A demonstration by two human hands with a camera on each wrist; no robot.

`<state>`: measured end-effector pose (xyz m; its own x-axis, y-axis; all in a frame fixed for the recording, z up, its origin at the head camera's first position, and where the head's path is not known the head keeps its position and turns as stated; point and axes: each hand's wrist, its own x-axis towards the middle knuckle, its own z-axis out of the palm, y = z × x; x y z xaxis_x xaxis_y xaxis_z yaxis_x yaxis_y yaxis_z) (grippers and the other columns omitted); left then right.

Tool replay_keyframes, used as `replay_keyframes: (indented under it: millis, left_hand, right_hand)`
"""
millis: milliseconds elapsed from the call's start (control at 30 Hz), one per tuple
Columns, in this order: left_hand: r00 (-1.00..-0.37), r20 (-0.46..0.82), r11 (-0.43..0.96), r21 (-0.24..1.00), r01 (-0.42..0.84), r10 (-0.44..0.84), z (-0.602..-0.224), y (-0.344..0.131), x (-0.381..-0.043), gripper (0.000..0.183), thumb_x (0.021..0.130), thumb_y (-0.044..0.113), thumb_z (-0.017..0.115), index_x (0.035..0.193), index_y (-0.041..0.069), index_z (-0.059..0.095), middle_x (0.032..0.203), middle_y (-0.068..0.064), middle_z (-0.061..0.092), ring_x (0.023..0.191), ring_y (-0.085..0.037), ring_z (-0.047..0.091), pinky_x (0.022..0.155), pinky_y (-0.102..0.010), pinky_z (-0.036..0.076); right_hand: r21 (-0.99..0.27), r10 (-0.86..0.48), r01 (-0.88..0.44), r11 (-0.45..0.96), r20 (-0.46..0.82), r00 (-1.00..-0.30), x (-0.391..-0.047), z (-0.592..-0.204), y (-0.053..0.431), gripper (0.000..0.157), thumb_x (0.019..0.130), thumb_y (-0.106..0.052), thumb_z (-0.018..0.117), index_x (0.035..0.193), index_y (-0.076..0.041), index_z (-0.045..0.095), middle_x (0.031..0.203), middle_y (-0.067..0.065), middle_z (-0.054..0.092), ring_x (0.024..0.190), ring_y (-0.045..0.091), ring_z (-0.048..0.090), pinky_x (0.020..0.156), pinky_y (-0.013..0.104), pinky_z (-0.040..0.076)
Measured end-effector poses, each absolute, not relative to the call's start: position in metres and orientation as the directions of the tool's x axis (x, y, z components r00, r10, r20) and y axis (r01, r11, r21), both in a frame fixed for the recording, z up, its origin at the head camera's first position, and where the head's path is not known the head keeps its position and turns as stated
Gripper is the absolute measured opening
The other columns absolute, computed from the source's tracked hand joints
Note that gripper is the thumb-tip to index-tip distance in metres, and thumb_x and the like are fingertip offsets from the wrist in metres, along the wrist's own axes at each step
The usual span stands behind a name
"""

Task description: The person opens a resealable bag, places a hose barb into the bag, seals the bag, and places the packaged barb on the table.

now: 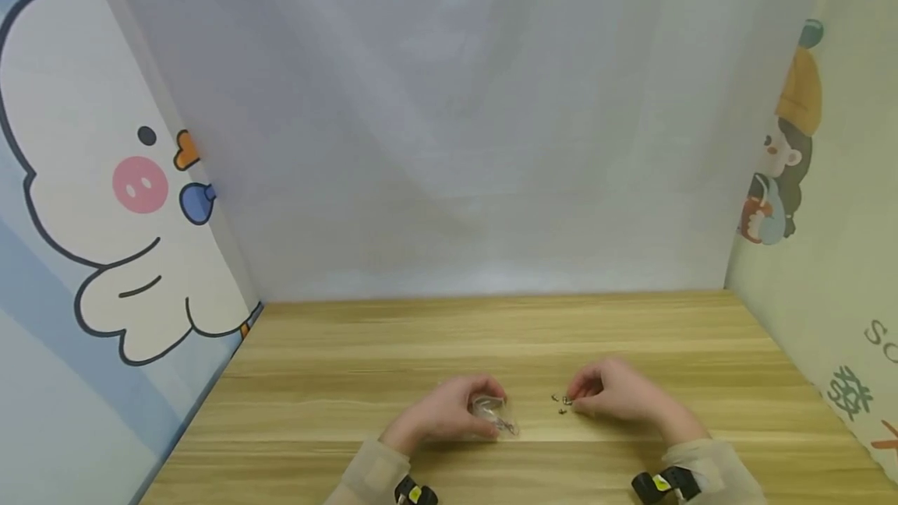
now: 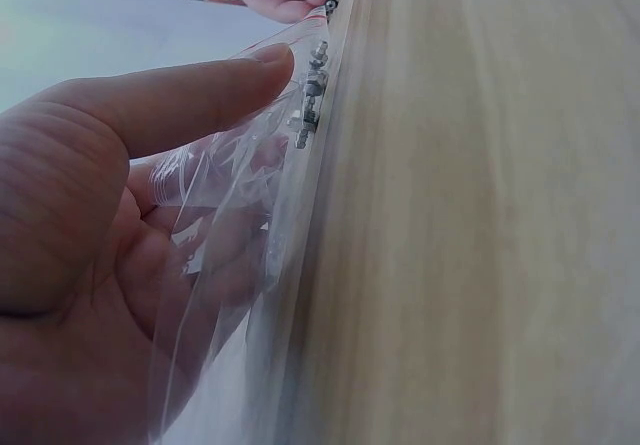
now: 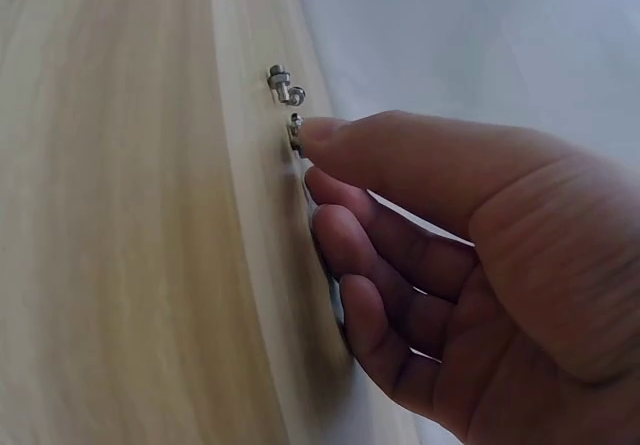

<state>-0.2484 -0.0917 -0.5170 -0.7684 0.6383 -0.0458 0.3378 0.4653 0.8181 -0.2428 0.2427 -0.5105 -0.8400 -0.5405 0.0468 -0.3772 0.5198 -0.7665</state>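
My left hand [image 1: 456, 409] holds a clear plastic zip bag [image 1: 487, 408] low over the table, with the thumb on one side and the fingers on the other. Several small metal screws [image 2: 310, 95] lie inside the bag, near its edge in the left wrist view. To the right of it, my right hand [image 1: 617, 394] pinches a small metal screw [image 3: 295, 131] at the tabletop between thumb and forefinger, its other fingers curled in. Close beside those fingertips, other loose screws [image 3: 281, 83] rest on the wood.
The wood-grain table [image 1: 351, 365] runs back to a pale grey curtain [image 1: 456, 139]. Side panels with cartoon prints, a white duck [image 1: 84, 139] on the left and a child figure [image 1: 786, 170] on the right, flank it. A strapped black wrist camera [image 1: 665, 483] sits on the right forearm.
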Motion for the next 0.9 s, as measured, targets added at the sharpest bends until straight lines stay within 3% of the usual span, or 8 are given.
replay_keyframes:
  millis: [900]
  left_hand:
    - [-0.764, -0.043, 0.456, 0.824, 0.337, 0.643, -0.5185, -0.0924, -0.2496, 0.045, 0.081, 0.013, 0.092, 0.121, 0.02, 0.071, 0.12, 0.011, 0.069, 0.099, -0.007, 0.064, 0.089, -0.027, 0.053]
  right_hand:
    - [-0.747, -0.544, -0.393, 0.535, 0.051, -0.837, -0.2424, -0.5151, 0.2407, 0.005, 0.093, -0.009, 0.082, 0.093, -0.011, 0.077, 0.085, -0.008, 0.07, 0.077, 0.006, 0.063, 0.071, 0.026, 0.054]
